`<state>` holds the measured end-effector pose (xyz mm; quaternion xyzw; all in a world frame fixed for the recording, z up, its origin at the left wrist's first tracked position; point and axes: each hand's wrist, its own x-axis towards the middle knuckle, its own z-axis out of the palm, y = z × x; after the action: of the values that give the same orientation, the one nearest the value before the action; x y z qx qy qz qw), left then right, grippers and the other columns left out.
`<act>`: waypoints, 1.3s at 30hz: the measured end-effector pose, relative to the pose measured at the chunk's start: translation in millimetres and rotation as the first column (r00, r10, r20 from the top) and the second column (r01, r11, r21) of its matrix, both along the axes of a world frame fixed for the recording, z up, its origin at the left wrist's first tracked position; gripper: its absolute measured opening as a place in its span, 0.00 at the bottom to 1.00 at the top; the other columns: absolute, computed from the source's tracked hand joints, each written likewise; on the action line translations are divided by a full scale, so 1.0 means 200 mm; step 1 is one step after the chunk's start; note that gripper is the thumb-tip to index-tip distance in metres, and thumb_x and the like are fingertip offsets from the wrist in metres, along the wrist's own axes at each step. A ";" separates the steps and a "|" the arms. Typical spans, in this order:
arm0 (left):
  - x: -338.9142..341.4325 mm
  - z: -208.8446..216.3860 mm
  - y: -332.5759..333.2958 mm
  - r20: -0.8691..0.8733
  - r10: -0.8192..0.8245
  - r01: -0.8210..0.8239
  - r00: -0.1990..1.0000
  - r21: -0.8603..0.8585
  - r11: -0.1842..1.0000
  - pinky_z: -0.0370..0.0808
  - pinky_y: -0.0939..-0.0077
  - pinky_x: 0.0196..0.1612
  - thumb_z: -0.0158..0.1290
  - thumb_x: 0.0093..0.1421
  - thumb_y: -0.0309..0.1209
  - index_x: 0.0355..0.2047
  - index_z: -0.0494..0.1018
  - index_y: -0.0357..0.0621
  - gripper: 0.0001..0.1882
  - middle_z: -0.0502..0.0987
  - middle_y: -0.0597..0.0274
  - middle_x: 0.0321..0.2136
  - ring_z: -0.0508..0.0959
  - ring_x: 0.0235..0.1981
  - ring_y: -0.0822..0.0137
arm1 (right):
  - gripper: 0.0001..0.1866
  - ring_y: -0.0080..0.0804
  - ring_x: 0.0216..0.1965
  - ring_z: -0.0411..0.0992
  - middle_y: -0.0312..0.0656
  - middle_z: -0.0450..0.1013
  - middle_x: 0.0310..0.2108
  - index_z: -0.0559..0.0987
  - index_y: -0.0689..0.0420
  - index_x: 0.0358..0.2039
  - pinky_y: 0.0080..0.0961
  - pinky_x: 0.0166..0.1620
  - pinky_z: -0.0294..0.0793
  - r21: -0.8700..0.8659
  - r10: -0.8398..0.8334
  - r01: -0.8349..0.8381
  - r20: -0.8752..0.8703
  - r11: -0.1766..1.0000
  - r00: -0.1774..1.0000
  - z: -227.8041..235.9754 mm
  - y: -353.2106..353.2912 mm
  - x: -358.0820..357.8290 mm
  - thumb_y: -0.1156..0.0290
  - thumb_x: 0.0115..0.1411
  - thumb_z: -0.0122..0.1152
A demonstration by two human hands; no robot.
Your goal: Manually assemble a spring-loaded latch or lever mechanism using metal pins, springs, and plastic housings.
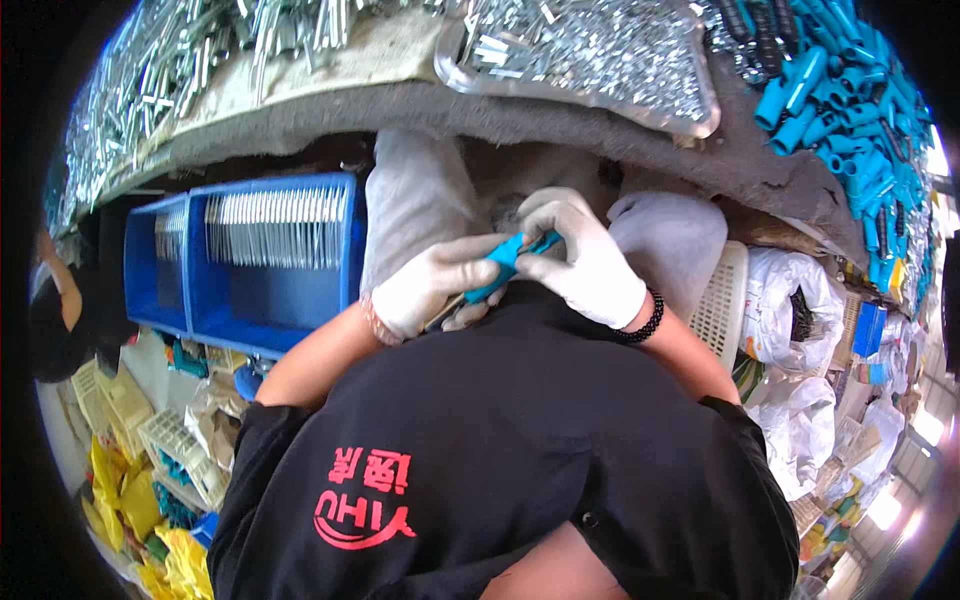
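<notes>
Piece of teal material (505,254), held over the lap: gloved left hand (430,285) and right hand (585,255) both pinch it with curled fingers. Probably light, smooth and fairly stiff; best gripped near its ends. Beyond, a cloth-covered bench (300,112) bears a metal tray (580,97); blue bin (285,292) at left.

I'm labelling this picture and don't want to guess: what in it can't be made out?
Head view: the full shape of the teal piece, partly covered by the left hand and right hand.
Head view: single metal bits at the upper middle, too small and glittering to tell apart.
Head view: the other person at far left, partly lost at the dark rim.
</notes>
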<state>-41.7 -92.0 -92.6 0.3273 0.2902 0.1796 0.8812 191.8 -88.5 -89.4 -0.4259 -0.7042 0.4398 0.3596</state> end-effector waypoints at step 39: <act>0.17 0.37 0.25 0.023 0.363 -0.359 0.931 0.216 0.908 0.73 0.80 0.28 0.44 0.72 0.45 0.58 0.67 0.36 0.25 0.74 0.59 0.37 0.74 0.29 0.73 | 0.09 0.44 0.45 0.75 0.45 0.78 0.39 0.84 0.54 0.35 0.38 0.50 0.72 0.600 -0.408 -0.074 0.624 0.796 0.666 0.40 0.66 0.37 0.64 0.59 0.61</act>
<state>-8.4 -42.9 -18.6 0.3636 0.3322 0.3671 0.7891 266.1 43.8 -8.5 -0.5001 -0.8411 -0.0395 0.2021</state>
